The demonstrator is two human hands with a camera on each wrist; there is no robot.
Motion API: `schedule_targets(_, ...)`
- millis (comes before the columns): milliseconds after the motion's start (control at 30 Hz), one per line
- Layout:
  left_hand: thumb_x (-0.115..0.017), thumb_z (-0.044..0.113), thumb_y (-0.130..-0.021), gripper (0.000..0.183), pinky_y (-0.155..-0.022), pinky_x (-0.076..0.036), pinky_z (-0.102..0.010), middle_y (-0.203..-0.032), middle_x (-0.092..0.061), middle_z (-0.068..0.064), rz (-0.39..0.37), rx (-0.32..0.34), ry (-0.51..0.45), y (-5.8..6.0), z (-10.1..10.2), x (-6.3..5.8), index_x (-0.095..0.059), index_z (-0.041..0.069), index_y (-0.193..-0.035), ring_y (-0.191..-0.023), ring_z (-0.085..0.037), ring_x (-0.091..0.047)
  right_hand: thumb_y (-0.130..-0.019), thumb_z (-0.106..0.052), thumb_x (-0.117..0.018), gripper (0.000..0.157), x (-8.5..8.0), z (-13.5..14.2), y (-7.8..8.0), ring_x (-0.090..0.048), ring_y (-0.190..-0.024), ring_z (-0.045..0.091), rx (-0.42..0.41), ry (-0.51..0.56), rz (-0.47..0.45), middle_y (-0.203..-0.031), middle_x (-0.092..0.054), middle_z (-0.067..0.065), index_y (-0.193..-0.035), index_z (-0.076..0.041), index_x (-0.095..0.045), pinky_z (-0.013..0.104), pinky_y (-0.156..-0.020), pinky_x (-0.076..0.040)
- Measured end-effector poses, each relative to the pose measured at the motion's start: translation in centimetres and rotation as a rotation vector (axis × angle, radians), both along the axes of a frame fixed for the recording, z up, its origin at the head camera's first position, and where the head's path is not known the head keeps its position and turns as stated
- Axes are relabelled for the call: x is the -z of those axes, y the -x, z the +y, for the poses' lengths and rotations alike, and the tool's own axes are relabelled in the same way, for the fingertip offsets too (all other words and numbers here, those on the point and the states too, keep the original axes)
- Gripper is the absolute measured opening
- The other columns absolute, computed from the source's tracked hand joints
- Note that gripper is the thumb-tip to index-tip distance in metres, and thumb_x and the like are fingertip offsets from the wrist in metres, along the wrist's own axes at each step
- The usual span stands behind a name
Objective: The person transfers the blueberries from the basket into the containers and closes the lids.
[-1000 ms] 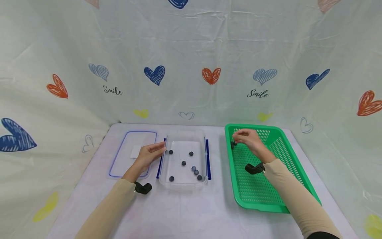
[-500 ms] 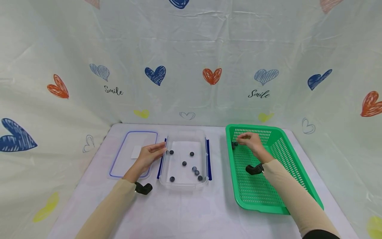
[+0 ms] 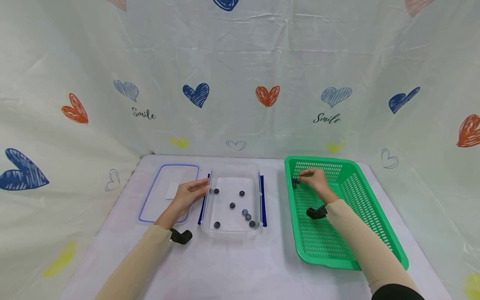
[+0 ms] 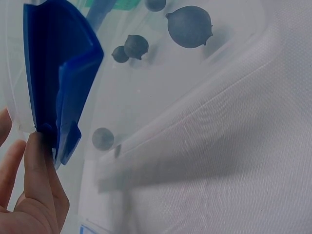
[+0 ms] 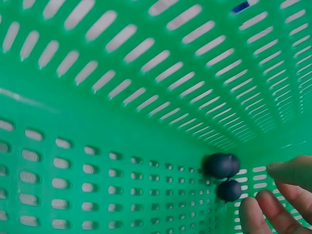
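A clear plastic box (image 3: 233, 229) with blue side latches holds several dark blueberries (image 3: 232, 205), spread over its floor. My left hand (image 3: 187, 196) touches the box's left side, its fingers fairly straight; in the left wrist view they meet the blue latch (image 4: 73, 73). My right hand (image 3: 316, 181) is inside the green basket (image 3: 291, 225), near its far left corner. Beside its fingertips a small cluster of blueberries (image 5: 222, 166) lies in that corner. In the right wrist view a gap shows between thumb and fingers, with nothing held there.
Left of the box lies its clear lid (image 3: 153, 204) with a blue seal, partly behind my left hand. The basket's raised rim stands around my right hand. A white sheet printed with hearts (image 3: 196, 95) hangs behind the table.
My right hand has shifted slightly within the basket and lowered a little towards the corner berries. My left hand stays at the box. The whole view drifts slightly.
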State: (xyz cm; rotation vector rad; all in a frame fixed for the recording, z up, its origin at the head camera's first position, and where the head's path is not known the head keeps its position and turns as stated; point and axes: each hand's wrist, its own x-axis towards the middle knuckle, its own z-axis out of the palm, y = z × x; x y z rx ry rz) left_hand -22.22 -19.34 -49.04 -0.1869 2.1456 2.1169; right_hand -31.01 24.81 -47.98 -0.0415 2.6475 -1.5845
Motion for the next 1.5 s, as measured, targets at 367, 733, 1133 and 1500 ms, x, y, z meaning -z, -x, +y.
schedule_targets(367, -0.072, 0.013, -0.094, 0.049, -0.092, -0.053, -0.022, -0.139, -0.057, -0.018, 0.007, -0.004, 0.012, 0.0, 0.1, 0.0, -0.057, 0.0, -0.138, -0.104, -0.006, -0.066, -0.093, -0.005, -0.07, 0.025, 1.1, -0.1, 0.3, -0.067, -0.096, 0.04, 0.046, -0.085, 0.003, -0.106, -0.069, 0.026, -0.112, 0.011, -0.067, 0.042, -0.079, -0.059)
schedule_targets(733, -0.072, 0.014, -0.094, 0.049, -0.093, -0.053, -0.022, -0.139, -0.057, -0.018, 0.0, 0.002, 0.027, -0.1, 0.1, -0.1, -0.057, 0.001, -0.139, -0.106, -0.009, -0.065, -0.092, -0.005, -0.071, 0.025, 1.9, -0.2, 0.4, -0.066, -0.095, 0.038, 0.059, -0.132, 0.027, -0.106, -0.069, 0.026, -0.111, 0.011, -0.068, 0.037, -0.074, -0.059)
schedule_targets(1133, -0.072, 0.012, -0.094, 0.049, -0.093, -0.053, -0.022, -0.139, -0.056, -0.018, -0.008, -0.004, 0.001, -0.2, 0.1, -0.1, -0.056, 0.0, -0.139, -0.103, -0.006, -0.066, -0.09, -0.001, -0.072, 0.021, 2.1, -1.0, 0.1, -0.065, -0.094, 0.041, 0.057, -0.197, 0.079, -0.102, -0.069, 0.028, -0.106, 0.012, -0.069, 0.045, -0.074, -0.058)
schedule_targets(1500, -0.071, 0.013, -0.094, 0.049, -0.092, -0.053, -0.021, -0.139, -0.056, -0.018, -0.005, 0.001, 0.004, -0.1, -0.1, 0.0, -0.056, 0.001, -0.139, -0.104, -0.006, -0.066, -0.09, 0.001, -0.072, 0.018, 2.3, -1.2, 0.3, -0.064, -0.089, 0.04, 0.068, -0.228, 0.1, -0.099, -0.068, 0.028, -0.103, 0.013, -0.069, 0.043, -0.069, -0.057)
